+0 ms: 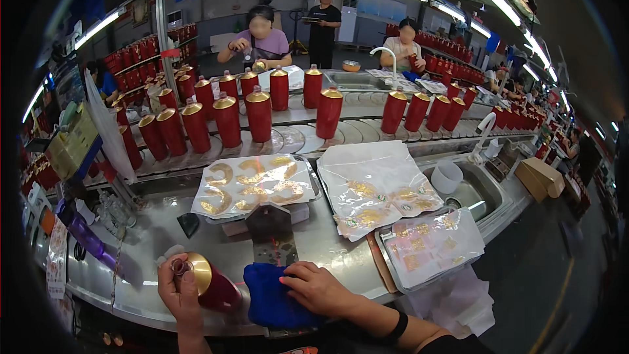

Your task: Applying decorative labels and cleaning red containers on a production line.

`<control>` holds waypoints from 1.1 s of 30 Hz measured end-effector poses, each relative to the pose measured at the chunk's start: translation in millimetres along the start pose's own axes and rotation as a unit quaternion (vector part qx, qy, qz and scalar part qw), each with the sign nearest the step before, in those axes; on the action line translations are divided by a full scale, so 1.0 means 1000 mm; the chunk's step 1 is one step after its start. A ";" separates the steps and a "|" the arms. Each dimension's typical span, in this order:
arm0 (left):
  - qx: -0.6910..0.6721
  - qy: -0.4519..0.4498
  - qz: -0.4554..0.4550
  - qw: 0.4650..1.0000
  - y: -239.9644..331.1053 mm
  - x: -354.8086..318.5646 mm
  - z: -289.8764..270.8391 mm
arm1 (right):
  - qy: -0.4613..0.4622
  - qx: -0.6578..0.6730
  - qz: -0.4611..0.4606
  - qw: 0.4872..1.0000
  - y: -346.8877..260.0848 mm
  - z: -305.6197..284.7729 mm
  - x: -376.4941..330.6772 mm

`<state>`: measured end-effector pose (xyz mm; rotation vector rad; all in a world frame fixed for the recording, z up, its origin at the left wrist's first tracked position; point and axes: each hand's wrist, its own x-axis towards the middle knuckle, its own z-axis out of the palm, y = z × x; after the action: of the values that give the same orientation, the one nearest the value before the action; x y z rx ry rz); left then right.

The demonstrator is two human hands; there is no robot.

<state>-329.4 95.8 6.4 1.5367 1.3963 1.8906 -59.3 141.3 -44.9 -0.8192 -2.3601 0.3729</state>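
My left hand [175, 295] is closed around the neck of a dark red bottle [219, 288] with a gold shoulder. The bottle leans over the near edge of the steel worktop, its neck toward the left. Beside it lies a folded blue cloth [270, 298], and my right hand [321, 288] grips its right side with bent fingers. Just beyond the cloth stands a dark metal stand [270, 223]. A sheet of gold crescent-shaped decals [252, 183] rests on a tray behind that. To the right are white sheets with gold decals [380, 183] and a smaller tray of decals [429, 242].
A conveyor [295, 136] carrying several red bottles [259, 115] crosses behind the worktop. At right are a sink [485, 196] with a white tub [447, 177] and a cardboard box [538, 177]. A purple object [85, 239] and clear glass bottles [114, 213] stand left. People work across the conveyor.
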 end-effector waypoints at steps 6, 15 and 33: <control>0.024 0.001 0.004 1.000 0.000 0.000 -0.001 | 0.001 0.004 0.003 1.000 0.000 0.001 0.000; 0.025 0.003 0.011 1.000 -0.002 0.000 -0.002 | -0.003 -0.006 -0.005 1.000 0.001 0.001 0.000; 0.018 0.009 0.017 1.000 -0.004 -0.001 -0.004 | -0.006 0.002 -0.005 1.000 -0.002 -0.002 0.002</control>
<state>-334.4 95.1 2.6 1.5748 1.4283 1.9129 -60.4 141.4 -41.6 -0.8067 -2.3729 0.3785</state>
